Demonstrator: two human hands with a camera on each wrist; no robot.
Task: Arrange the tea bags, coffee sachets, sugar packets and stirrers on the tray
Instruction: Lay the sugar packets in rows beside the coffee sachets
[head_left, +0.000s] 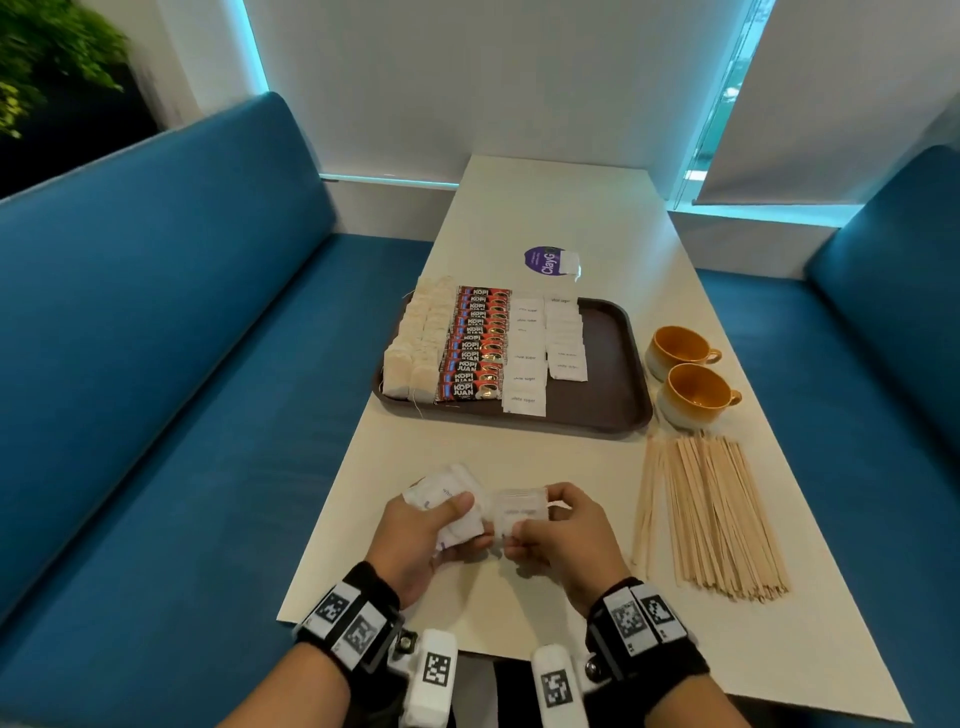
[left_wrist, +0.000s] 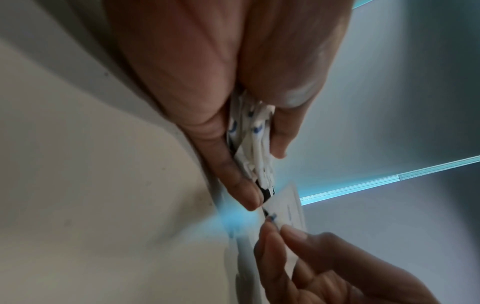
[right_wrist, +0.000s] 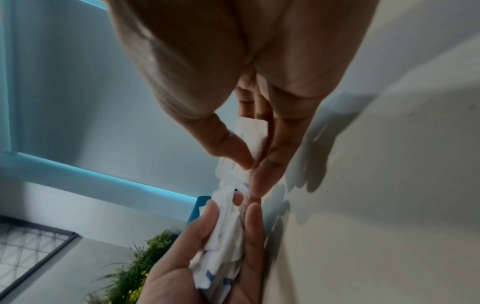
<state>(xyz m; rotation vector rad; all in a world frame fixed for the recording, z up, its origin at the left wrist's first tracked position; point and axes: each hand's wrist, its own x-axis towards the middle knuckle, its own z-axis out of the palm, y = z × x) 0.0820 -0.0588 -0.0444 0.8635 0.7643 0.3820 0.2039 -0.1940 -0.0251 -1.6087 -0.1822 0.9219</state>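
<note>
The person's left hand (head_left: 415, 535) grips a bundle of sugar packets (head_left: 447, 499), thumb on top and fingers curled beneath, just above the bench (head_left: 582, 218) near its 6 o'clock edge. The right hand (head_left: 566, 535) pinches a single sugar packet (head_left: 521, 510) between thumb and fingers; this packet touches the bundle at its 3 o'clock side. In the right wrist view the packet (right_wrist: 253, 133) sits between thumb and fingers.

At 12 o'clock from the hands lies the brown tray (head_left: 618, 374). On it, from 9 o'clock to 3 o'clock, stand rows of tea bags (head_left: 415, 343), red coffee sachets (head_left: 475, 348) and two columns of white sugar packets (head_left: 545, 348). The tray's 3 o'clock portion is bare.

The wooden stirrers (head_left: 711, 514) lie in a loose heap on the bench at 3 o'clock from the hands, off the tray. Two yellow cups (head_left: 685, 374) stand just beside the tray's 3 o'clock rim. A purple round sticker (head_left: 543, 261) sits beyond the tray at 12 o'clock.
</note>
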